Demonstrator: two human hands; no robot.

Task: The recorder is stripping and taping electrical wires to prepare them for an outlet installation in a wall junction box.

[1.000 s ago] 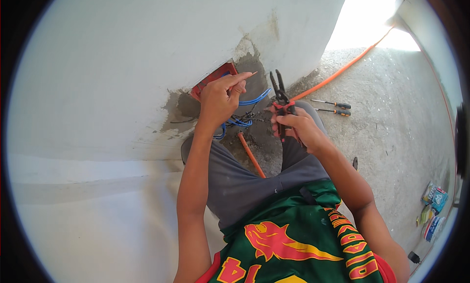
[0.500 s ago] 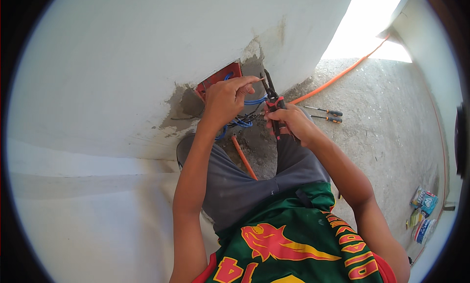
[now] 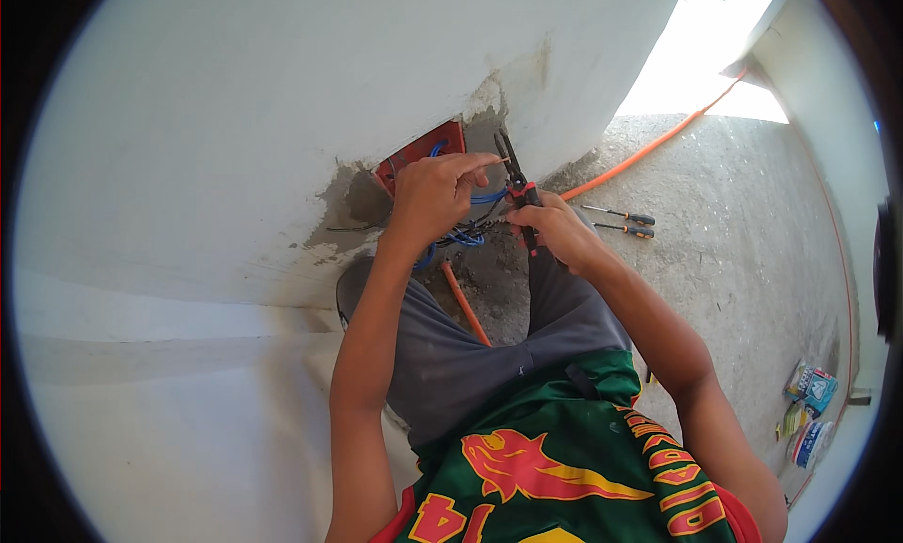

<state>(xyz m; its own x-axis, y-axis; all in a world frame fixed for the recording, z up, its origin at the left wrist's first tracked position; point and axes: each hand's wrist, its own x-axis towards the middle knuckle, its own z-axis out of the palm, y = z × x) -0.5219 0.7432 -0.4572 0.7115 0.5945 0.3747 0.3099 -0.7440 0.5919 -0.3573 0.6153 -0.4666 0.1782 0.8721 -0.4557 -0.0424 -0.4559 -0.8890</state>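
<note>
Beside red wall box (image 3: 412, 151): left hand (image 3: 431, 193) pinching copper-coloured wire end (image 3: 505, 160), right hand (image 3: 557, 227) wrapped round pliers (image 3: 522, 193), jaws at wire. Wire-end work, seemingly; next move wants steady tip.

On my feed, the left hand (image 3: 433, 197) covers part of the red box (image 3: 442, 141); the right hand (image 3: 553, 227) hides much of the handles of the pliers (image 3: 516, 178); the pinched wire (image 3: 505, 159) shows too small for me to trace; the lower edge crops the jersey (image 3: 555, 413).
</note>
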